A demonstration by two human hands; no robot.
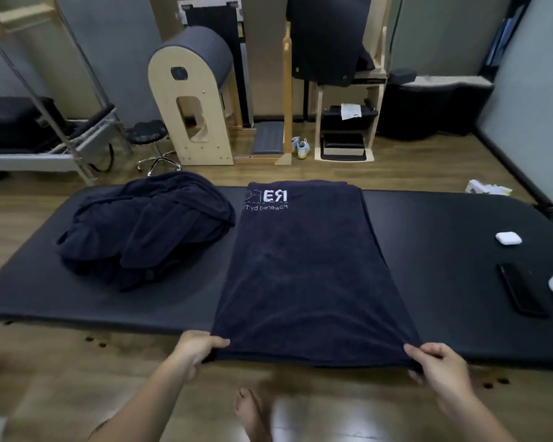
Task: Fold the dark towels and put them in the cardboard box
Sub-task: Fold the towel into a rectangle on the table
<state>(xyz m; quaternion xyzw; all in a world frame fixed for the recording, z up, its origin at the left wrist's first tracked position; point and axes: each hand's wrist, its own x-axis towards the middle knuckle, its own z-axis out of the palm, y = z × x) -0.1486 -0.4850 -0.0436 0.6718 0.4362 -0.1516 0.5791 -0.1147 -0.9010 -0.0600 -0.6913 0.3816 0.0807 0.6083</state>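
Mat [428,250]: one towel [300,266], one heap [147,231]

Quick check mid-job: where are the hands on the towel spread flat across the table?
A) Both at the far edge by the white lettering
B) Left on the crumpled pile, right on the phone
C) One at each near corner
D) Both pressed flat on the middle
C: the left hand and the right hand each grip a near corner of the spread towel, at the near edge of the table.
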